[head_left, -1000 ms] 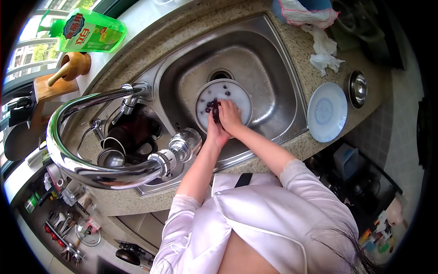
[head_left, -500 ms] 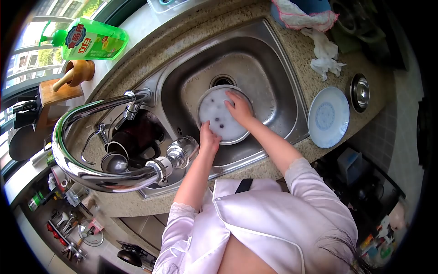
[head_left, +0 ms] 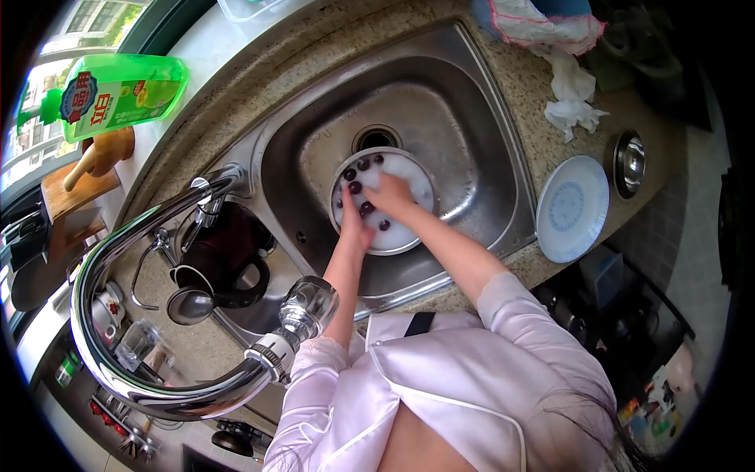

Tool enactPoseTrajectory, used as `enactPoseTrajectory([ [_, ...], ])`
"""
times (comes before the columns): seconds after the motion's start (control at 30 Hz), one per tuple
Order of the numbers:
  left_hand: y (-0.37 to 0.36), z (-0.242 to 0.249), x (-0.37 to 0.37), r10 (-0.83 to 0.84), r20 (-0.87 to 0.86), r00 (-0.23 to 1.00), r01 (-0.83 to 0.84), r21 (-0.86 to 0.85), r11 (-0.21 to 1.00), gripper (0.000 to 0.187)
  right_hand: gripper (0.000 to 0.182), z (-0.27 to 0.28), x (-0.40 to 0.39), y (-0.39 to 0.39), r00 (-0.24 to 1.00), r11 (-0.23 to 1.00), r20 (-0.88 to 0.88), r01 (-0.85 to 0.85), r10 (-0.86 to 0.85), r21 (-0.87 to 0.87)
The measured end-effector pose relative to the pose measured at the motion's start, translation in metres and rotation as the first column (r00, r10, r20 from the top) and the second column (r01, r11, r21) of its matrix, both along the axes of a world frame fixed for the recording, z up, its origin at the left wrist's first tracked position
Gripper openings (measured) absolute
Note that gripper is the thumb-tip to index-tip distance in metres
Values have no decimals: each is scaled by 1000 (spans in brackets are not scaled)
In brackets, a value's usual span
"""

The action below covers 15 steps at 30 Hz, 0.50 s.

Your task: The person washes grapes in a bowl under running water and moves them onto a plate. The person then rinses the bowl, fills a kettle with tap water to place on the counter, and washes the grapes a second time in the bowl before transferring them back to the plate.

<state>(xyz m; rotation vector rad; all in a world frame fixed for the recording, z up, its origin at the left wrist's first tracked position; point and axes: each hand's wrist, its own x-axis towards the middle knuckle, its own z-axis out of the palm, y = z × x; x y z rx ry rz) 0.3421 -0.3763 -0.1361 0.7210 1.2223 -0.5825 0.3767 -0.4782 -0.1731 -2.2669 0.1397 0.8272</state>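
A round metal bowl (head_left: 431, 222) of cloudy whitish water stands in the sink basin, just below the drain. Several dark purple-red round fruits (head_left: 366, 208), like grapes or cherries, show at the water's surface, mostly in its left half. My left hand (head_left: 355, 220) is inside the bowl's left side, fingers stretched upward beside the fruits, holding nothing that I can see. Over the middle of the bowl, my right hand (head_left: 392, 197) dips into the water; its thumb points left, and its other fingertips are hidden under the cloudy water.
A chrome faucet (head_left: 86, 315) arches over the left side. A dark pot (head_left: 224, 244) and a ladle (head_left: 190, 305) sit beside it. Right of the steel sink (head_left: 472, 157) are a white plate (head_left: 572, 208), a small metal bowl (head_left: 629, 164) and crumpled tissue (head_left: 572, 98). Green soap bottle (head_left: 126, 94) stands upper left.
More dark fruits have come up to the water's surface. My left hand has moved up from the bowl's lower rim into the water, and my right hand has moved lower and deeper in.
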Motion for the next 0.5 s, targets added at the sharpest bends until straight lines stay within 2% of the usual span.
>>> enactPoseTrajectory([
  [0.07,3,4,0,31,-28,999,-32,-21,999,73,36,11,-13,7,1000,999,10,5,-5,46],
  [0.1,10,-24,-11,160,-55,986,-166,-149,975,65,34,13,-22,10,988,999,145,41,-45,33],
  [0.13,7,-21,-11,276,-15,961,-273,-206,940,57,33,24,-29,14,957,997,278,78,-81,23],
  [0.17,6,-17,-13,259,19,966,-251,-191,949,53,30,36,-38,18,949,994,308,93,-70,-59],
  [0.23,9,-18,-20,243,60,968,-230,-175,957,49,29,43,-53,19,923,993,382,89,-52,-81],
  [0.3,11,-18,-26,291,80,953,-259,-276,925,40,27,43,-61,18,887,992,462,58,-1,-109],
  [0.33,11,-16,-29,291,87,953,-258,-276,926,40,27,40,-62,15,884,993,467,58,-2,-107],
  [0.4,9,-10,-36,345,-37,938,-340,-297,892,33,24,27,-58,5,890,997,449,-69,78,-36],
  [0.47,4,1,-43,221,32,975,-200,-320,926,24,18,16,-48,-3,884,996,461,-93,80,6],
  [0.5,3,1,-49,235,47,971,-208,-325,923,28,20,13,-43,-7,854,993,513,-114,92,13],
])
